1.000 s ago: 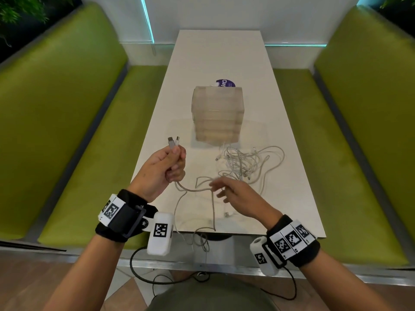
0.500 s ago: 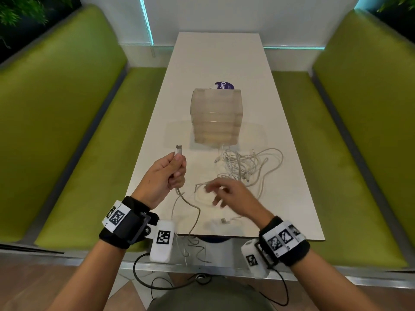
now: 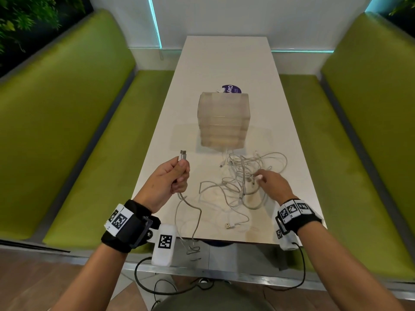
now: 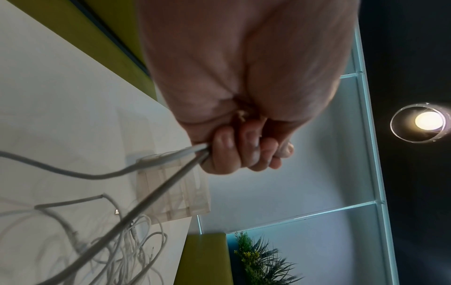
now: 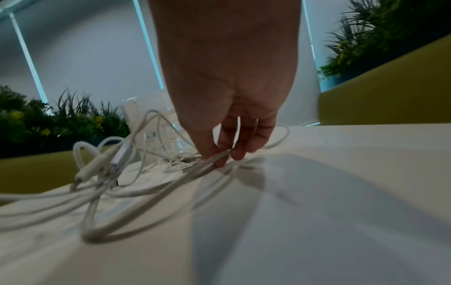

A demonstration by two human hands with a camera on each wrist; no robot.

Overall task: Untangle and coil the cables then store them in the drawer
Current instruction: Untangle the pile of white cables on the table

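My left hand (image 3: pixel 181 173) is raised over the table's near left part and grips a grey cable (image 3: pixel 189 206). Its metal USB plug (image 3: pixel 183 154) sticks up out of the fist. The grey cable trails down over the table's near edge. In the left wrist view the fingers (image 4: pixel 231 154) are curled round two strands of it. A tangle of white cables (image 3: pixel 243 171) lies in front of the translucent drawer unit (image 3: pixel 223 120). My right hand (image 3: pixel 259 177) reaches into the tangle, and its fingertips (image 5: pixel 220 154) pinch a white cable (image 5: pixel 195 169) on the tabletop.
The white table (image 3: pixel 224 59) runs away from me between two green benches (image 3: pixel 67 122). A purple round sticker (image 3: pixel 232 88) shows behind the drawer unit. A loose USB plug (image 3: pixel 229 226) lies near the table's front edge. Plants stand behind the benches.
My right hand let go of the grey cable near the middle and moved right and forward into the white tangle. My left hand kept hold of the grey cable's plug end.
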